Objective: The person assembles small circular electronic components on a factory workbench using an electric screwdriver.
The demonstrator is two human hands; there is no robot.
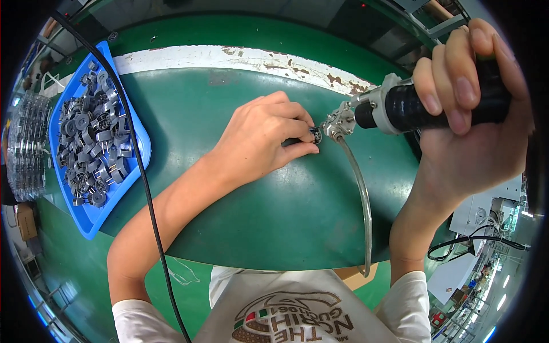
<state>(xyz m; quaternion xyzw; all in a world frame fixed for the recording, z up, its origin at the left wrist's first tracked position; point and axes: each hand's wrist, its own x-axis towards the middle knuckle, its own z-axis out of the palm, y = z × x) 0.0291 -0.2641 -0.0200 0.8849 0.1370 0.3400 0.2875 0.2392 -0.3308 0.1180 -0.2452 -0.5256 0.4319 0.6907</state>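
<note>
My left hand (266,136) rests on the green table with its fingers pinched round a small dark part (315,135). Much of that part is hidden by the fingers; its visible end looks round. In my right hand (457,86) is the black body of a power screwdriver (409,107), held over the table's right side. The tool's metal nose (341,121) points left, close beside the part at my left fingertips. I cannot tell whether the two touch. A clear hose (360,188) runs from that nose down toward the table's front edge.
A blue tray (87,224) heaped with grey pinned plug parts (94,134) stands on the left. Stacked clear plastic trays (27,146) are beyond it. A black cable (139,154) hangs across the view, passing over my left forearm. A cardboard box (355,278) sits below the front edge.
</note>
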